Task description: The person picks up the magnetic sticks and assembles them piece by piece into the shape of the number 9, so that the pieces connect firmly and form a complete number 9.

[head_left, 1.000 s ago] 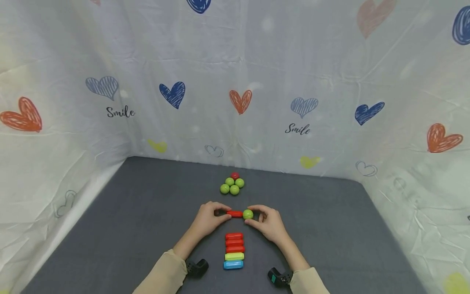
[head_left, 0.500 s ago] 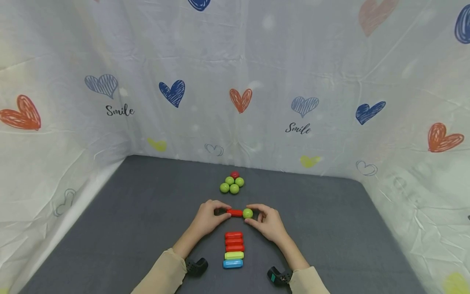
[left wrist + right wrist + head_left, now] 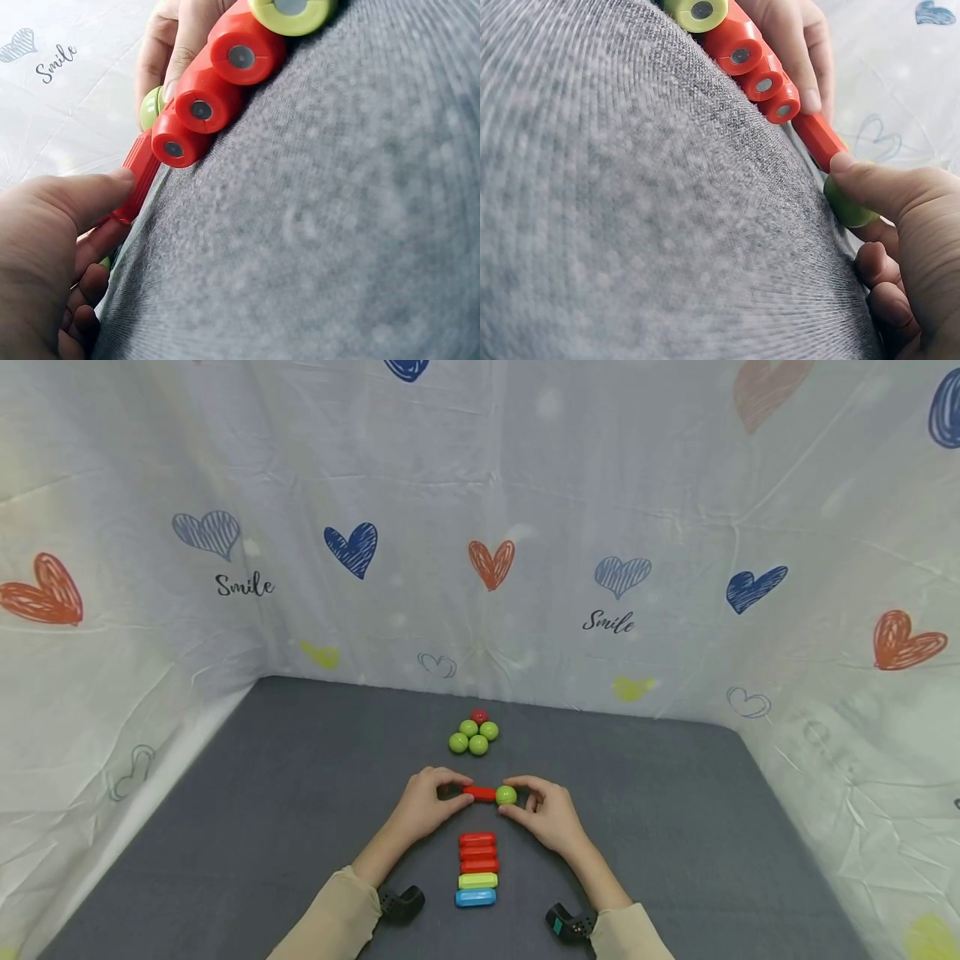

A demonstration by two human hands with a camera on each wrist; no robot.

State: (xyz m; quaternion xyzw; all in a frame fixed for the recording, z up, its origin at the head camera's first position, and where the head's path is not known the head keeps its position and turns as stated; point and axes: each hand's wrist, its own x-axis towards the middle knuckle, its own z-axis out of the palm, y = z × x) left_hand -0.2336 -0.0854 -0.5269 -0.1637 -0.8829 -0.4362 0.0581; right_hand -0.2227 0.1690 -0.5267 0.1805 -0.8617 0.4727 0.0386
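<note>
My left hand [image 3: 426,803] pinches the left end of a red magnetic rod [image 3: 483,794] between thumb and fingers. Against the rod's right end sits a green ball [image 3: 506,796], which my right hand [image 3: 551,814] pinches from the right. In the left wrist view the thumb presses on the ribbed side of the red rod [image 3: 141,169]. The right wrist view has the thumb on the green ball [image 3: 847,202], partly covering it, where it meets the rod.
Nearer the body lies a row of rods: several red rods [image 3: 477,853], a yellow-green rod [image 3: 477,881] and a blue rod [image 3: 476,897]. Farther back, several green balls [image 3: 478,744] cluster with a red ball [image 3: 480,717]. Grey cloth [image 3: 637,827] covers the table; a printed curtain [image 3: 555,635] stands behind.
Both hands keep their hold on the red rod and green ball, almost still. The whole head view has shifted very slightly.
</note>
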